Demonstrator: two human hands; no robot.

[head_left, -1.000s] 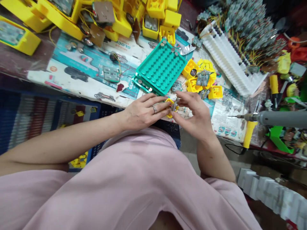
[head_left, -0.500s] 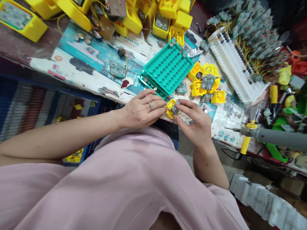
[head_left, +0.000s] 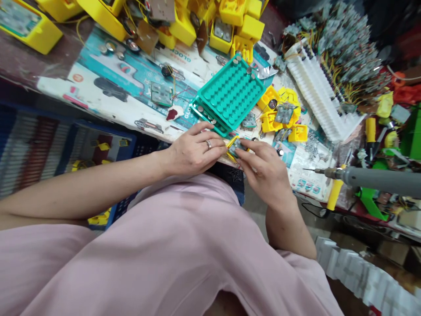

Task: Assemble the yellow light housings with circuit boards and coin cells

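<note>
At the table's front edge my left hand, with a ring on one finger, is closed on a small yellow plastic housing. My right hand pinches a small grey-green circuit board against the housing's right side. How deep the board sits in the housing cannot be made out, as fingers cover part of both. Just beyond my hands lies a green tray with rows of round pockets and a few silver button cells. More yellow housings with boards lie right of the tray.
A soldering iron points in from the right. White foam strips and a heap of circuit boards stand at the back right. Large yellow housings line the back. A blue crate is below the table at left.
The yellow housing has turned so its thin edge shows. My right hand has shifted slightly left and down, and its fingers have changed position on the board.
</note>
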